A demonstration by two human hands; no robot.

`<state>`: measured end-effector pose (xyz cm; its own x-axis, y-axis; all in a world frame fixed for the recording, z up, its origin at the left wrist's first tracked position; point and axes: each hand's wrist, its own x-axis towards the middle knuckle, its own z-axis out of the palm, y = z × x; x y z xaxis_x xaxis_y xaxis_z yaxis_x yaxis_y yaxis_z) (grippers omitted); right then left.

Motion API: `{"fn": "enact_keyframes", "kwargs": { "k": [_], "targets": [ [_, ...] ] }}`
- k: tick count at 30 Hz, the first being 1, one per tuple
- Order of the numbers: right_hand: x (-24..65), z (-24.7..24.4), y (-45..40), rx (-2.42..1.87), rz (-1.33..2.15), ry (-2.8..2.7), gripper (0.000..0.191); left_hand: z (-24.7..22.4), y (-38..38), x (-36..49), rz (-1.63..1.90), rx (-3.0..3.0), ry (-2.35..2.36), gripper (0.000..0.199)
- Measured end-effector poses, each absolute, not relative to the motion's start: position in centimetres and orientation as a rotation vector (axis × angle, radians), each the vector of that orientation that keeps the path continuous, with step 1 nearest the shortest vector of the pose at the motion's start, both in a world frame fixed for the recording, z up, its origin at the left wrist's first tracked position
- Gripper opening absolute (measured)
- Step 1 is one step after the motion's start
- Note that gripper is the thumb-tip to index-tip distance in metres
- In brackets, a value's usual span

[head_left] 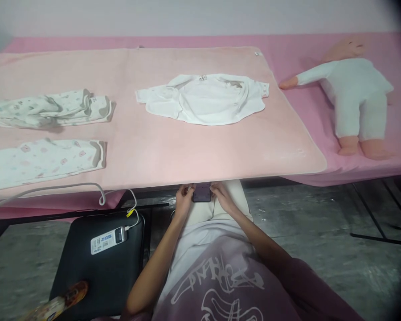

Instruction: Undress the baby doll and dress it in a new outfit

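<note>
A dark phone [202, 193] rests over my lap, just below the table's front edge. My left hand [185, 198] closes on its left side, and my right hand [222, 196] grips the right side. The table edge partly hides the phone's far end and some fingertips. Beyond the hands, a small white baby top [210, 100] lies spread on the pale pink mat [200, 151], its sleeves stretched out to both sides.
Two printed baby garments, one [47, 109] behind the other [50, 160], lie at left. A doll in white [357, 96] lies at right. A power bank [108, 240] with a white cable [87, 183] sits on the black stool [83, 281], near a bottle [60, 303].
</note>
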<state>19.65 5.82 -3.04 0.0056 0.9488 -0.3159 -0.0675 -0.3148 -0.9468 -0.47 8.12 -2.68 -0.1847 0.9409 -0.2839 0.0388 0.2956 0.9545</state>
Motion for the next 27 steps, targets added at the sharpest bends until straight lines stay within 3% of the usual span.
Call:
{"fn": "enact_keyframes", "kwargs": {
  "k": [10,20,27],
  "targets": [
    [19.7,-3.5,5.8,-1.375,1.465,-0.967,0.037,-3.2,8.2,-0.4,1.065,0.927,1.541,0.034],
    [19.7,-4.1,5.6,-1.418,1.42,-1.102,0.049,-2.8,7.7,-1.2,1.092,0.913,1.443,0.034],
    [19.6,-4.0,5.7,-1.354,1.457,-0.991,0.042,-3.2,7.3,-1.7,1.068,1.01,1.449,0.033]
  ]
}}
